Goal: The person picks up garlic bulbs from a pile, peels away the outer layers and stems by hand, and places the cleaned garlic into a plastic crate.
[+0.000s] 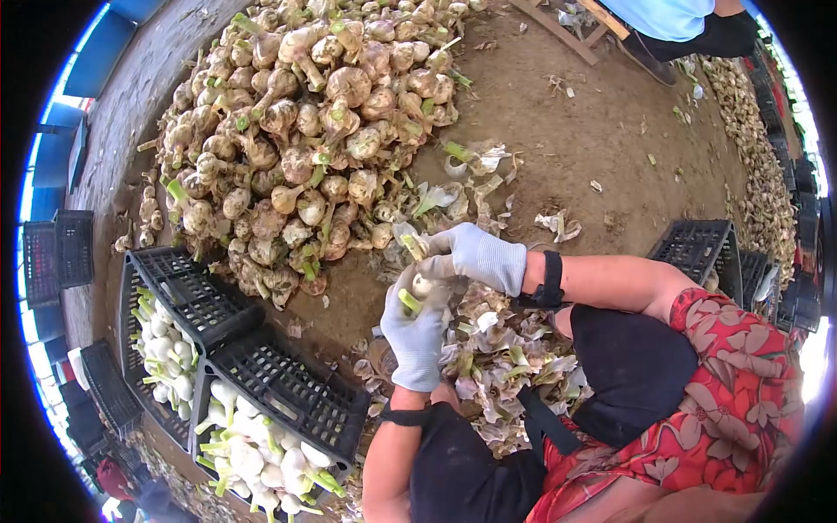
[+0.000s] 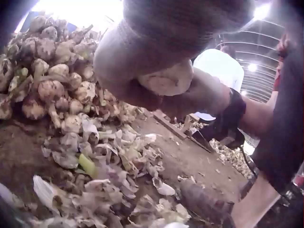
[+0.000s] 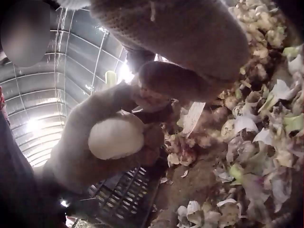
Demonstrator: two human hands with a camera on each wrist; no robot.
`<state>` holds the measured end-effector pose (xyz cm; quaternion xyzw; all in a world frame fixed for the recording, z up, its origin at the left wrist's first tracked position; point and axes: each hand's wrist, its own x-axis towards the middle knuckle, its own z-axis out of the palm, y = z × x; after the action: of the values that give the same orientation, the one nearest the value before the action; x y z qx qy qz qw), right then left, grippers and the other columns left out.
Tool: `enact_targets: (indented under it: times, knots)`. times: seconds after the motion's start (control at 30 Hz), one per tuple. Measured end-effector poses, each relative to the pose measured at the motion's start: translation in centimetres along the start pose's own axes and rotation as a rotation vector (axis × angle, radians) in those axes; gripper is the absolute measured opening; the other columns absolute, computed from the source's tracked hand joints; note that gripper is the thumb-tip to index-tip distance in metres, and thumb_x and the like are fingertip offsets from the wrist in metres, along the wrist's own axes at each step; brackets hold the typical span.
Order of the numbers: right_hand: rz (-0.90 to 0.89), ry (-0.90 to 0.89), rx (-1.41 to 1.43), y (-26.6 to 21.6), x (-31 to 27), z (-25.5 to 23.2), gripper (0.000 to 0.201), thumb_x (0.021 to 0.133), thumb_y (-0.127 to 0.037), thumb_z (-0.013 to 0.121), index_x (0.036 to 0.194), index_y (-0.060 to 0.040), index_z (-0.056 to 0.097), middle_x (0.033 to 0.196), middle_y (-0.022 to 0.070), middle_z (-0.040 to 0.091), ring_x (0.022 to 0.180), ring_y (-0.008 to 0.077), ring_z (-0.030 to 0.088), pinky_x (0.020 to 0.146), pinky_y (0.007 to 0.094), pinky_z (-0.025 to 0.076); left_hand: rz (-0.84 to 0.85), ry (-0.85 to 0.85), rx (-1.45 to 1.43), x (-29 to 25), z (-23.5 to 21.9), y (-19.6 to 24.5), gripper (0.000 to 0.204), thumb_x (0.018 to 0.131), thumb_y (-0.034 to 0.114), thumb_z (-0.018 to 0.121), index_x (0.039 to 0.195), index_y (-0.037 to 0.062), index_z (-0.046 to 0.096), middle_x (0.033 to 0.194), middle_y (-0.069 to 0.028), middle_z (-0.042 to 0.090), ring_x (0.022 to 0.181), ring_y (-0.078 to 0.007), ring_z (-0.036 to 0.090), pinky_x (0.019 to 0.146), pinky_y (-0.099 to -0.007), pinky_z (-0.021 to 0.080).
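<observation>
We cup a peeled garlic bulb (image 1: 425, 285) in our gloved left hand (image 1: 415, 336), fingers curled round it to keep it steady, while our right hand (image 1: 475, 254) pinches at its top, seemingly to strip skin; the bulb sits mid-scene above the peelings (image 1: 497, 349) dropped near our lap. Far left lies the unpeeled garlic heap (image 1: 305, 131); near left, black crates (image 1: 288, 397) hold cleaned bulbs, with nothing between.

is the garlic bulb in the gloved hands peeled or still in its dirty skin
Mostly peeled: the white garlic bulb shows clean and smooth in the left hand, with the right hand pinching skin at its top.
</observation>
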<state>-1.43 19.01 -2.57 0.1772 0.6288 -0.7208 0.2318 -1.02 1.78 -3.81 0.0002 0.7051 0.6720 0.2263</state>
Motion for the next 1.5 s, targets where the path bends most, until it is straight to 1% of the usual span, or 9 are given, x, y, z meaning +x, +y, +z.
enact_targets:
  times: [0.3, 0.57, 0.67, 0.93, 1.1, 1.23, 1.37, 1.43, 1.5]
  knots:
    - [0.017, -0.146, 0.422, -0.1, -0.2, -0.1, 0.03, 0.091, -0.016, 0.064, 0.116, 0.0001, 0.065, 0.095, 0.0065, 0.069, 0.078, 0.0111, 0.063, 0.066, 0.0262, 0.052, -0.176, 0.091, -0.321, 0.3, -1.0, 2.2, 0.046, 0.081, 0.004, 0.071, 0.124, -0.0052, 0.057, 0.11, -0.0091, 0.064, 0.093, -0.0125, 0.061, 0.086, -0.0266, 0.048]
    - [0.008, -0.097, -0.004, -1.9, 0.4, 0.7, 0.036, 0.087, -0.031, 0.071, 0.104, 0.0006, 0.066, 0.084, 0.0035, 0.065, 0.071, 0.0107, 0.063, 0.058, 0.0263, 0.053, 0.123, 0.101, 0.129, 0.4, -1.8, 1.0, 0.048, 0.077, -0.005, 0.068, 0.123, -0.0074, 0.056, 0.106, -0.0078, 0.065, 0.09, -0.0125, 0.062, 0.083, -0.0265, 0.051]
    - [0.006, -0.156, 0.077, -1.2, 0.8, 0.4, 0.033, 0.086, -0.029, 0.071, 0.1, 0.0003, 0.067, 0.081, 0.0042, 0.067, 0.064, 0.0112, 0.062, 0.055, 0.0255, 0.052, -0.207, 0.031, -0.275, -0.5, -2.1, 3.1, 0.052, 0.077, 0.001, 0.071, 0.126, -0.0081, 0.053, 0.107, -0.0088, 0.065, 0.091, -0.014, 0.063, 0.082, -0.0265, 0.051]
    - [0.042, -0.236, 0.356, -0.8, 0.2, -0.3, 0.024, 0.088, -0.015, 0.065, 0.101, 0.0047, 0.068, 0.086, 0.0088, 0.069, 0.064, 0.0144, 0.065, 0.061, 0.0285, 0.057, -0.198, -0.085, -0.501, -0.6, -3.1, 2.3, 0.06, 0.076, 0.01, 0.073, 0.129, -0.0081, 0.049, 0.11, -0.0111, 0.064, 0.092, -0.0165, 0.064, 0.081, -0.0278, 0.052]
    - [-0.155, -0.133, -0.318, -2.6, -0.3, -0.3, 0.028, 0.082, -0.012, 0.064, 0.105, 0.0018, 0.067, 0.089, 0.012, 0.07, 0.077, 0.0188, 0.067, 0.068, 0.0325, 0.054, 0.009, -0.008, 0.075, 0.2, -3.0, 1.4, 0.049, 0.074, -0.003, 0.067, 0.122, -0.0091, 0.056, 0.108, -0.0103, 0.065, 0.092, -0.0132, 0.062, 0.082, -0.0264, 0.05]
    - [-0.343, 0.06, -0.698, -1.9, -0.2, 1.0, 0.027, 0.075, -0.012, 0.058, 0.097, 0.0002, 0.067, 0.086, 0.0173, 0.067, 0.082, 0.0297, 0.066, 0.075, 0.0373, 0.052, -0.034, 0.049, 0.017, -0.4, -2.2, 1.7, 0.046, 0.073, 0.001, 0.075, 0.116, -0.0073, 0.06, 0.107, -0.0077, 0.064, 0.092, -0.0141, 0.061, 0.086, -0.0268, 0.049]
    - [-0.507, 0.274, -0.852, 0.7, 1.3, 2.0, 0.02, 0.077, -0.019, 0.061, 0.09, -0.0045, 0.064, 0.09, 0.017, 0.063, 0.084, 0.0343, 0.064, 0.074, 0.0409, 0.051, -0.245, -0.128, -0.541, -1.1, -3.2, 2.1, 0.063, 0.078, 0.024, 0.075, 0.125, -0.0105, 0.05, 0.098, -0.0096, 0.065, 0.082, -0.0177, 0.065, 0.074, -0.0275, 0.053]
    - [-0.389, 0.307, -0.942, 1.9, 2.8, 0.8, 0.019, 0.079, -0.019, 0.061, 0.093, -0.0062, 0.062, 0.09, 0.017, 0.061, 0.086, 0.0356, 0.062, 0.074, 0.0437, 0.05, -0.258, -0.333, -0.626, -1.4, -3.3, 2.7, 0.077, 0.074, 0.036, 0.079, 0.129, -0.0075, 0.046, 0.101, -0.012, 0.064, 0.08, -0.0209, 0.067, 0.069, -0.0302, 0.055]
    - [-0.298, 0.252, -0.849, 2.2, 2.6, -1.6, 0.019, 0.081, -0.017, 0.058, 0.095, -0.0042, 0.062, 0.094, 0.0201, 0.061, 0.088, 0.0349, 0.062, 0.077, 0.0435, 0.049, -0.282, -0.223, -0.62, -1.6, -3.1, 3.5, 0.083, 0.071, 0.039, 0.081, 0.131, -0.0043, 0.044, 0.102, -0.0122, 0.064, 0.08, -0.0215, 0.067, 0.07, -0.0313, 0.056]
